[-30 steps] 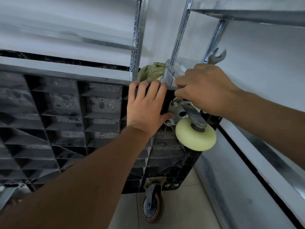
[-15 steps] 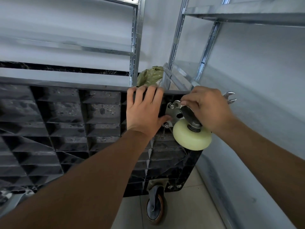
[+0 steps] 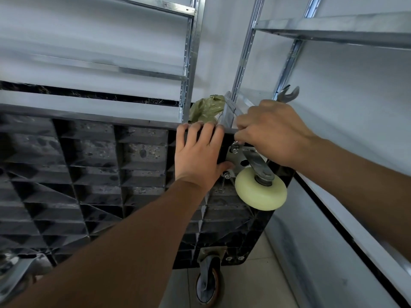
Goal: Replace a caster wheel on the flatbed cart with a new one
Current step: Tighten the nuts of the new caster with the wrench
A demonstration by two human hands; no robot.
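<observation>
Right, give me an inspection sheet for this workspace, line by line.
Surface: tiled floor, bare where visible.
Job's things: flatbed cart tipped on edge, ribbed underside facing the camera; cream caster wheel on its plate at the top corner, bolts showing; worn dark caster at the lower corner; wrench.
Clutter: crumpled green bag behind the cart edge.
Grippers: left hand flat on the cart, fingers over its edge; right hand grips the wrench at the plate.
Cables: nothing seen.
Surroundings: metal shelving, white walls.
</observation>
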